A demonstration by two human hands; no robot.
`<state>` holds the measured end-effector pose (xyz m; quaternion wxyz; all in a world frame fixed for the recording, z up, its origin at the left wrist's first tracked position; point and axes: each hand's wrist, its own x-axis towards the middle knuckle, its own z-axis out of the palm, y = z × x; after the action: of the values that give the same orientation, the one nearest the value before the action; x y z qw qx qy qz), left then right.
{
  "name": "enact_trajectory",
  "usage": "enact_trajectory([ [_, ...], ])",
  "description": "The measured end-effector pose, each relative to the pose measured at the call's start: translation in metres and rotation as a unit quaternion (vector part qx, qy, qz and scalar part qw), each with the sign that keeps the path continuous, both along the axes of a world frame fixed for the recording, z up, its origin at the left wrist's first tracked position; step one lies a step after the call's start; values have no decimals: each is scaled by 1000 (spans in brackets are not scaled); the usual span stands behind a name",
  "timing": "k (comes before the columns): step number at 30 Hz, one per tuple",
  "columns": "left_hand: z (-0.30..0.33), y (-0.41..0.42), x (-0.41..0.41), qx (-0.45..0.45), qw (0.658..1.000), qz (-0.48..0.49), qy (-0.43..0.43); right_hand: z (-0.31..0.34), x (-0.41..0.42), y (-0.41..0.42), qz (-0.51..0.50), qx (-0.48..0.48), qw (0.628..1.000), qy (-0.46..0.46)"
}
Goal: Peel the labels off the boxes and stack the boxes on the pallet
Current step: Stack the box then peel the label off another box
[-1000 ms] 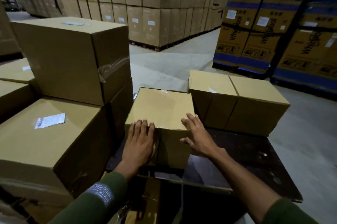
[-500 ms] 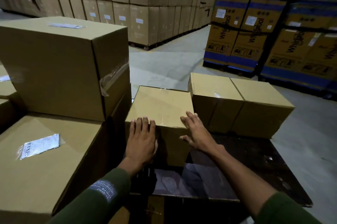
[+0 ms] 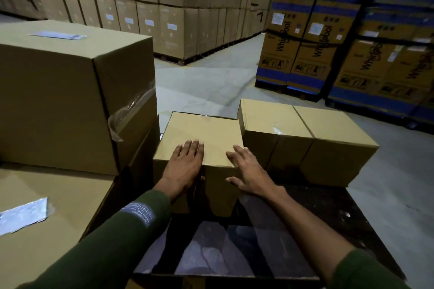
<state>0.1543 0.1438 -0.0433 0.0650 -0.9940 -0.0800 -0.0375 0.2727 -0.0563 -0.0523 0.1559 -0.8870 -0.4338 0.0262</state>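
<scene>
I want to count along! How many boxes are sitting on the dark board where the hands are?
3. One box lies under both hands, on the left. Two more sit side by side to its right: the middle box and the far right box. None seem hidden.

A plain brown cardboard box (image 3: 206, 138) sat upright on the dark pallet (image 3: 328, 213), its top bare but for a scrap of clear tape at the far edge. Two more brown boxes (image 3: 305, 138) stood side by side just to its right, touching each other. To the left, a large box (image 3: 70, 100) with a label (image 3: 57, 35) on top sat stacked on another labelled box (image 3: 58, 213).
</scene>
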Motion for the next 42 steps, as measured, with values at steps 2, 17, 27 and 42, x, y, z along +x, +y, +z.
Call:
enact_trajectory([
  [2, 0, 8, 11, 5, 1000, -11, 7, 5, 15, 1, 18, -1, 1000, 15],
  [17, -19, 47, 112, 36, 998, 3, -41, 20, 218, -16, -127, 50, 991, -10],
  [27, -22, 79, 168, 34, 999, 0, -22, 0, 233, -19, -132, 67, 988, -49],
  [42, -8, 80, 186, -8, 1000, -7, -16, -6, 232, -21, -129, 81, 986, -67],
])
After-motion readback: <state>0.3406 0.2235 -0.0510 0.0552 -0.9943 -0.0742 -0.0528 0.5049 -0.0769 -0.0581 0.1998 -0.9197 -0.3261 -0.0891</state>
